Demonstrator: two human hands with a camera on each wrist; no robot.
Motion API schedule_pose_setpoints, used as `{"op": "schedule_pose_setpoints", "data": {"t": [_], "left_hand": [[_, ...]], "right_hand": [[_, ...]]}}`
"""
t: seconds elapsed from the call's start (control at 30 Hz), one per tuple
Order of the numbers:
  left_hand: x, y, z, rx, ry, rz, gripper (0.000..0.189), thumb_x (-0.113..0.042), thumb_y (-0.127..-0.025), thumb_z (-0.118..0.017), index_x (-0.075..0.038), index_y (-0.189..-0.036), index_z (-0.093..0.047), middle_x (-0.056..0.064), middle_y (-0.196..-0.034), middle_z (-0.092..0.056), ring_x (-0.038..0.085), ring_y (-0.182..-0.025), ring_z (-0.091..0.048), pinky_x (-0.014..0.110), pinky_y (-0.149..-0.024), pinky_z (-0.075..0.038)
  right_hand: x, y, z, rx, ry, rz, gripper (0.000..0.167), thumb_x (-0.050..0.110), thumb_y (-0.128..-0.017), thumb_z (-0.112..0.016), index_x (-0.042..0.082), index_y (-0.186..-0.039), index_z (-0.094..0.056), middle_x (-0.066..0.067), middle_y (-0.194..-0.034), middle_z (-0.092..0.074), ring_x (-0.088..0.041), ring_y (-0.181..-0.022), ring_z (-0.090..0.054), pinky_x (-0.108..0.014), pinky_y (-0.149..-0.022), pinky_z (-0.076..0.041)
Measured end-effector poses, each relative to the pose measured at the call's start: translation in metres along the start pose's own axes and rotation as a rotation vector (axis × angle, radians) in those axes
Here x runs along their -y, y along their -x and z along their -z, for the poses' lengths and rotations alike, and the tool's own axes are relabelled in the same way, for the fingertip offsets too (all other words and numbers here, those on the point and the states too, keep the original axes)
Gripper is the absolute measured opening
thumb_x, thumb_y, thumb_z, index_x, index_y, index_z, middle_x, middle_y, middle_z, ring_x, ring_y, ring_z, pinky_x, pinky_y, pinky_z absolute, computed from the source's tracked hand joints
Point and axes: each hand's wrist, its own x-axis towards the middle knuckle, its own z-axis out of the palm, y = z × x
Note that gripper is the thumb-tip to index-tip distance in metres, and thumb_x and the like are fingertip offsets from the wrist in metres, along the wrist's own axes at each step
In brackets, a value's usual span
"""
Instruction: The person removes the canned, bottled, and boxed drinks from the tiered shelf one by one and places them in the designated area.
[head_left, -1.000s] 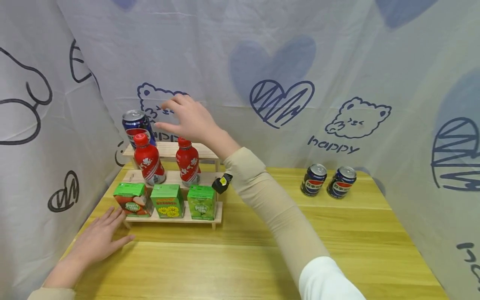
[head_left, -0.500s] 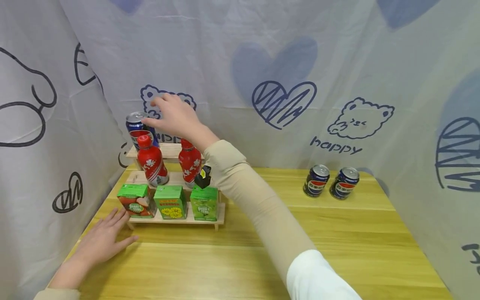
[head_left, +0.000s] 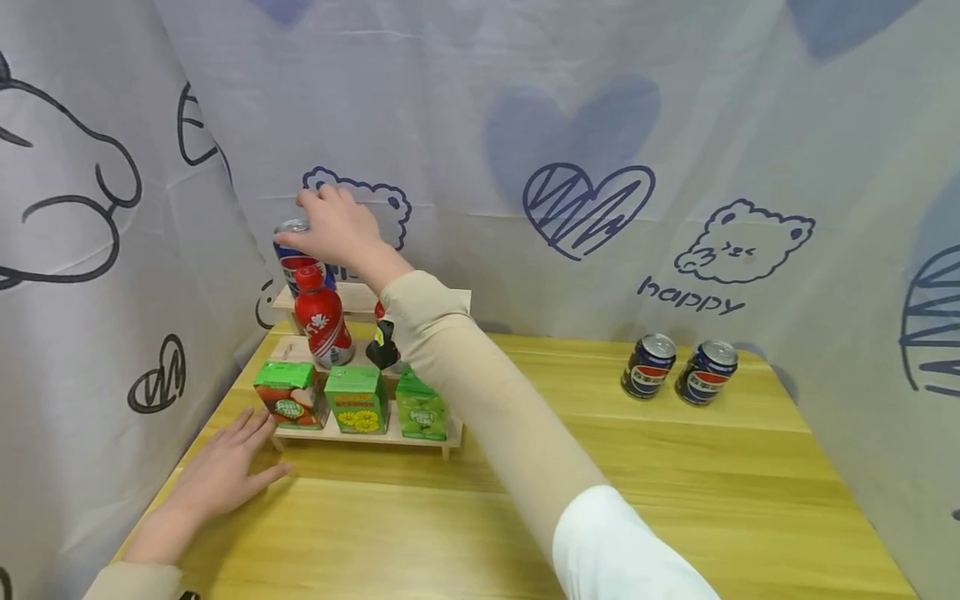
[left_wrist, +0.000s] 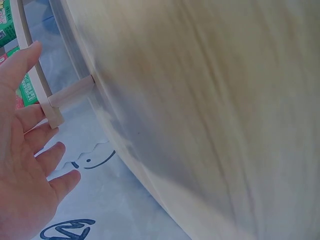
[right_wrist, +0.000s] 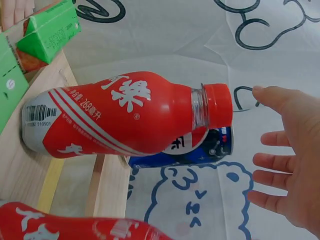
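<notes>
My right hand [head_left: 335, 223] is up at the top tier of the small wooden shelf [head_left: 360, 297], thumb and fingers spread around the top of a blue cola can [head_left: 294, 265]. In the right wrist view the fingers of this hand [right_wrist: 292, 157] are apart from the can [right_wrist: 220, 145], which lies partly behind a red bottle [right_wrist: 150, 115]. My left hand [head_left: 223, 471] lies at the shelf's front left corner with fingers extended. In the left wrist view its fingertips are right at the shelf's edge [left_wrist: 37, 82], the thumb spread.
A red bottle [head_left: 322, 321] and another, mostly hidden by my right sleeve, stand on the middle tier. Green drink boxes [head_left: 357, 402] line the bottom tier. Two cola cans [head_left: 649, 367] stand at the table's back right. A printed curtain [head_left: 480, 125] hangs behind.
My right hand has moved left from beside the blue cola can to over its top. The left hand has stayed at the shelf corner. The head view has shifted slightly.
</notes>
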Motion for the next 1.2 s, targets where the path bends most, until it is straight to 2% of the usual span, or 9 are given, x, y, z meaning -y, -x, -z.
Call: {"op": "schedule_pose_setpoints", "data": {"t": [0.2,0.53,0.9,1.2], "left_hand": [[0.001,-0.001,0.001,-0.006,-0.006,0.005,0.087,-0.058,-0.087,-0.062,0.004,-0.145,-0.041,0.029,-0.152,-0.035,0.05,-0.14,-0.031,0.068,-0.111,-0.028],[-0.002,-0.002,-0.001,-0.015,-0.002,0.004,0.086,-0.058,-0.088,-0.061,0.004,-0.144,-0.042,0.029,-0.152,-0.034,0.05,-0.14,-0.031,0.067,-0.112,-0.028],[-0.001,-0.002,-0.005,-0.033,0.017,0.011,0.086,-0.057,-0.088,-0.062,0.004,-0.145,-0.041,0.027,-0.154,-0.033,0.049,-0.141,-0.03,0.065,-0.113,-0.028],[0.003,0.001,-0.005,-0.03,0.025,0.025,0.086,-0.056,-0.088,-0.062,0.005,-0.145,-0.041,0.027,-0.154,-0.031,0.05,-0.141,-0.03,0.065,-0.114,-0.027]], "right_hand": [[0.009,-0.01,-0.006,0.006,0.004,-0.032,0.069,0.072,-0.088,-0.048,0.035,-0.146,-0.04,0.01,-0.151,-0.039,-0.009,-0.137,-0.037,-0.029,-0.107,-0.045],[0.017,-0.019,-0.016,0.061,-0.018,-0.134,0.08,0.074,-0.085,-0.052,0.034,-0.151,-0.03,0.009,-0.158,-0.031,-0.01,-0.143,-0.03,-0.033,-0.113,-0.039],[0.018,-0.018,-0.025,0.064,-0.006,-0.179,0.076,0.069,-0.083,-0.058,0.033,-0.147,-0.038,0.009,-0.152,-0.038,-0.011,-0.138,-0.035,-0.032,-0.11,-0.04],[0.019,-0.021,-0.029,0.077,-0.025,-0.153,0.074,0.067,-0.082,-0.062,0.031,-0.144,-0.041,0.008,-0.144,-0.046,-0.012,-0.132,-0.04,-0.032,-0.108,-0.042]]}}
